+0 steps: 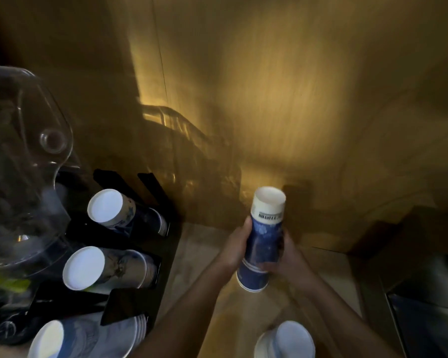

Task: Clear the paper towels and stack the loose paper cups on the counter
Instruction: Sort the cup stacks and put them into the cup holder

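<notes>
Paper cups (263,244), nested upside down, sit clamped between left hand (237,245) and right hand (286,257) above the counter (204,254). Stacking step, I judge; next, the cup (287,339) at six o'clock.

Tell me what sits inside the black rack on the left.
The black rack holds three stacks of paper cups lying sideways, white bases outward. Their rims are hidden within the slots, and a clear plastic cover blocks the rack's left part.
</notes>
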The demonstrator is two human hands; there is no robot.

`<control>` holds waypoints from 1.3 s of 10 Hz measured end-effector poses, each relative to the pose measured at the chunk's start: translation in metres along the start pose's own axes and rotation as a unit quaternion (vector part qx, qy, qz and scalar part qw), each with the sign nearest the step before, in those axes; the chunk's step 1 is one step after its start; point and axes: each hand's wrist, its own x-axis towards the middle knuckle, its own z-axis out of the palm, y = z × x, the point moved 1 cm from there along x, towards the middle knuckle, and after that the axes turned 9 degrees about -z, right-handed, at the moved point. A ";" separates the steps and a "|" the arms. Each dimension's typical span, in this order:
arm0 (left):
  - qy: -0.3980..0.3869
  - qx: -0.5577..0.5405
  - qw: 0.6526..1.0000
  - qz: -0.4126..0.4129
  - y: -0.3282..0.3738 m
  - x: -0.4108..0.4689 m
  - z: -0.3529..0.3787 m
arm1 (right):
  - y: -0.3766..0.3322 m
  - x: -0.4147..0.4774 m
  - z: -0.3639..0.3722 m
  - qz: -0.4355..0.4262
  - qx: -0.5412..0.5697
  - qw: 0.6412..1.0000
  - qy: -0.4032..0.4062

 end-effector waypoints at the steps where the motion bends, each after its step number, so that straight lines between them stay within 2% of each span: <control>1: 0.005 0.081 0.992 -0.092 -0.039 0.001 -0.003 | 0.033 -0.009 0.006 0.085 -0.048 0.985 -0.142; 2: 0.075 0.157 0.968 -0.182 -0.078 0.015 -0.021 | 0.045 -0.006 0.008 0.095 -0.027 0.981 -0.168; 3: 0.140 0.101 0.969 -0.176 -0.084 0.023 -0.026 | 0.048 0.005 0.008 0.062 0.065 0.994 -0.054; 4: 0.140 0.047 0.972 -0.180 -0.085 0.027 -0.021 | 0.050 0.011 0.013 0.058 0.095 0.994 -0.022; 7: 0.081 -0.102 0.974 -0.186 -0.105 0.007 -0.007 | 0.053 -0.006 0.028 0.138 0.137 0.979 -0.067; 9: 0.058 -0.189 0.955 -0.223 -0.095 -0.009 -0.015 | 0.034 -0.009 0.032 0.175 0.185 0.963 -0.094; 11: 0.083 -0.254 0.949 -0.170 -0.056 -0.035 -0.031 | -0.001 -0.003 0.040 0.066 0.151 0.986 -0.040; 12: 0.098 -0.223 0.963 -0.117 -0.026 -0.054 -0.040 | -0.035 0.004 0.041 0.001 0.127 0.991 -0.046; 13: 0.150 -0.179 0.972 -0.031 0.006 -0.077 -0.049 | -0.076 0.007 0.040 -0.057 0.115 0.991 -0.039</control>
